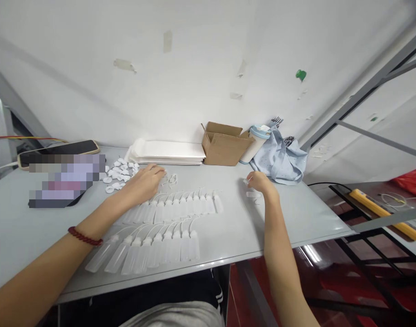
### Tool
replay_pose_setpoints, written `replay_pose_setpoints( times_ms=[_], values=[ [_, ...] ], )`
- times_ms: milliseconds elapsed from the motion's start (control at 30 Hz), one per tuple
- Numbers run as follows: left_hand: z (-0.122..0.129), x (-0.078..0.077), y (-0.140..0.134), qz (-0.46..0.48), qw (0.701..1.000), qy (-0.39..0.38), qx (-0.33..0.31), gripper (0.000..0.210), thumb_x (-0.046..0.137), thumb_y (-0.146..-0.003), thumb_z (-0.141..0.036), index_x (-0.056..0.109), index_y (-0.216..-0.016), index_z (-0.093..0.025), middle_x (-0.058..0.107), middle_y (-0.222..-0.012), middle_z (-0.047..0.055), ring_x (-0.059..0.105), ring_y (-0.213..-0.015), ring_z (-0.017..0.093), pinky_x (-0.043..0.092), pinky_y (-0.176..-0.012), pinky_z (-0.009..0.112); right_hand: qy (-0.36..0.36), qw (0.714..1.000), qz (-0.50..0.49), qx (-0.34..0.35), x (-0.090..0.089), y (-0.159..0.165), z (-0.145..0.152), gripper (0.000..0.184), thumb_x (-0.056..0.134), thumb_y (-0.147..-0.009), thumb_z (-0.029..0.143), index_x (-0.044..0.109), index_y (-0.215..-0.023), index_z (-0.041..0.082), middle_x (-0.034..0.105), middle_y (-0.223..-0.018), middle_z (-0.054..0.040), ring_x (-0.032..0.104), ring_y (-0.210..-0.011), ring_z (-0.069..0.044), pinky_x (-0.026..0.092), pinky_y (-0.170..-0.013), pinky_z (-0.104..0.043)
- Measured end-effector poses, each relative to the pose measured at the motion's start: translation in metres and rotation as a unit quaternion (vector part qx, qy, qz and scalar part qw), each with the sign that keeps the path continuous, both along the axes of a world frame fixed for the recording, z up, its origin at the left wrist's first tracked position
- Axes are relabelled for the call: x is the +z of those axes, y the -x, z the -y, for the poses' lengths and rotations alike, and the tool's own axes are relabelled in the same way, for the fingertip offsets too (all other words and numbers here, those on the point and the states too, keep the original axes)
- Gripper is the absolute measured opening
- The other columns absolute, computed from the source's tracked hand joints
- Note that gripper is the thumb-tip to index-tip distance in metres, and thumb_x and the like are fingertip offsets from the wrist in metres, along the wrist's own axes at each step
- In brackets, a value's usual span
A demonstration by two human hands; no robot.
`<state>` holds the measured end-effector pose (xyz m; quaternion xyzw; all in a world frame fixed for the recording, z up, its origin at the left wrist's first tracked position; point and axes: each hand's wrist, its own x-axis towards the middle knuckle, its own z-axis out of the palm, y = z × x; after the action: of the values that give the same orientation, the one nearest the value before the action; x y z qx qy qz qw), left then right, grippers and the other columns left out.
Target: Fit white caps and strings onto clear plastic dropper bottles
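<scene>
Gray tabletop [233, 231]: plastic tubes [167, 247] lie in two rows. Right hand [260, 182] pinches small clear piece [246, 181] right of them; I'd keep grip light. Left hand [146, 184] by loose cords [173, 180], can't tell its grip.

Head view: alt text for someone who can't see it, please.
A person's left hand is beside a heap of small white pieces on a grey table; the right hand is by small translucent pieces. Two rows of translucent, corded tubes lie in the foreground, an open cardboard box behind.
</scene>
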<state>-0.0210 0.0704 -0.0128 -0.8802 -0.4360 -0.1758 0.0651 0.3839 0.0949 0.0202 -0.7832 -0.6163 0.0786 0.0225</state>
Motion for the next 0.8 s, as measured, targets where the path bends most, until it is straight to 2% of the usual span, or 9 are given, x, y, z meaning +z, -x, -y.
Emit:
replay_pose_setpoints(
  times_ms=[200,367,433,533,600,667,800],
  values=[
    [0.006,0.015,0.002,0.093,0.994,-0.061,0.004,0.031,0.038,-0.085,-0.012,0.064,-0.101,-0.017,0.07,-0.103,0.01,0.061,-0.101,0.027,0.048,-0.086,0.043,-0.055,0.996,0.013,0.063,-0.002,0.025,0.008,0.029,0.055,-0.07,-0.001,0.069,-0.093,0.011,0.068,-0.095,-0.0157,0.064,-0.088,-0.024,0.044,-0.071,-0.028],
    [0.02,0.027,-0.01,0.201,0.971,-0.126,0.013,0.021,0.044,-0.091,-0.024,0.065,-0.089,-0.022,0.074,-0.089,0.005,0.065,-0.091,0.024,0.048,-0.082,0.04,-0.139,0.969,-0.037,0.2,0.001,0.07,0.018,0.025,0.055,-0.081,0.008,0.063,-0.104,0.013,0.064,-0.104,-0.0128,0.06,-0.098,-0.023,0.045,-0.085,-0.031],
    [0.027,0.03,-0.017,0.249,0.96,-0.129,0.016,0.02,0.05,-0.091,-0.03,0.066,-0.085,-0.022,0.074,-0.083,0.004,0.066,-0.085,0.023,0.049,-0.08,0.038,-0.176,0.943,-0.077,0.27,-0.002,0.092,0.025,0.023,0.055,-0.084,0.012,0.06,-0.106,0.016,0.063,-0.104,-0.0103,0.06,-0.097,-0.021,0.046,-0.086,-0.032],
    [0.039,0.034,-0.029,0.316,0.946,-0.077,-0.001,0.019,0.057,-0.089,-0.035,0.068,-0.084,-0.021,0.074,-0.082,0.003,0.067,-0.081,0.021,0.052,-0.076,0.034,-0.278,0.841,-0.208,0.416,-0.008,0.122,0.04,0.019,0.054,-0.087,0.016,0.058,-0.105,0.017,0.062,-0.099,-0.0098,0.06,-0.092,-0.021,0.05,-0.082,-0.035],
    [0.047,0.036,-0.037,0.341,0.94,-0.021,-0.024,0.019,0.06,-0.087,-0.037,0.069,-0.086,-0.02,0.074,-0.086,0.003,0.068,-0.084,0.02,0.053,-0.078,0.033,-0.307,0.799,-0.254,0.451,-0.01,0.136,0.05,0.018,0.053,-0.09,0.019,0.057,-0.107,0.019,0.061,-0.099,-0.0097,0.059,-0.092,-0.02,0.052,-0.078,-0.034],
    [0.053,0.036,-0.043,0.354,0.934,0.026,-0.038,0.021,0.059,-0.087,-0.037,0.07,-0.088,-0.019,0.074,-0.09,0.004,0.067,-0.088,0.02,0.053,-0.079,0.032,-0.318,0.78,-0.273,0.465,-0.011,0.145,0.058,0.019,0.052,-0.092,0.02,0.056,-0.11,0.018,0.061,-0.1,-0.01,0.059,-0.093,-0.019,0.054,-0.075,-0.032],
    [0.061,0.036,-0.05,0.369,0.924,0.092,-0.036,0.024,0.056,-0.089,-0.038,0.071,-0.091,-0.02,0.071,-0.101,0.006,0.066,-0.094,0.021,0.054,-0.068,0.028,-0.329,0.762,-0.284,0.481,-0.008,0.15,0.065,0.019,0.052,-0.093,0.021,0.056,-0.112,0.018,0.061,-0.1,-0.0104,0.059,-0.095,-0.019,0.055,-0.075,-0.031]
  ],
)
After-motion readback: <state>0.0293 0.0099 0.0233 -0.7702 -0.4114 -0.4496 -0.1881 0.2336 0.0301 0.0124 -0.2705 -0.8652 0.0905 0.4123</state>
